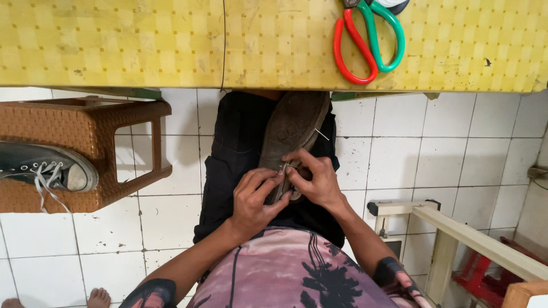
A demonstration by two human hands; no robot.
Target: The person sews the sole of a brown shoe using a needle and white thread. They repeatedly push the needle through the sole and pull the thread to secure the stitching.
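Nearest the lens was the person's pink, black-printed shirt (285,274), and just beyond it both hands met on a worn shoe with a grey-brown rubber sole (294,128), which lay sole-up on the lap over black trousers (234,154). The left hand (254,199) curled against the near end of that shoe, its fingers bent and pressed to the edge of the sole. The right hand (314,179) sat touching the left, its thumb and forefinger pinched together around something small at the sole's rim; what they held was too small to tell. A thin pale needle or thread (322,134) stuck out from the right side of the shoe.

Beyond the shoe's far end ran a yellow chequered tabletop (142,45), and on it, up and to the right of the shoe, lay scissors with one red and one green handle (368,45). Well to the left of the shoe stood a brown woven-pattern plastic stool (68,131) carrying a dark canvas sneaker with white laces (51,168). To the right of the shoe, lower down, stood a pale wooden frame (456,234) on the white tiled floor (445,154).
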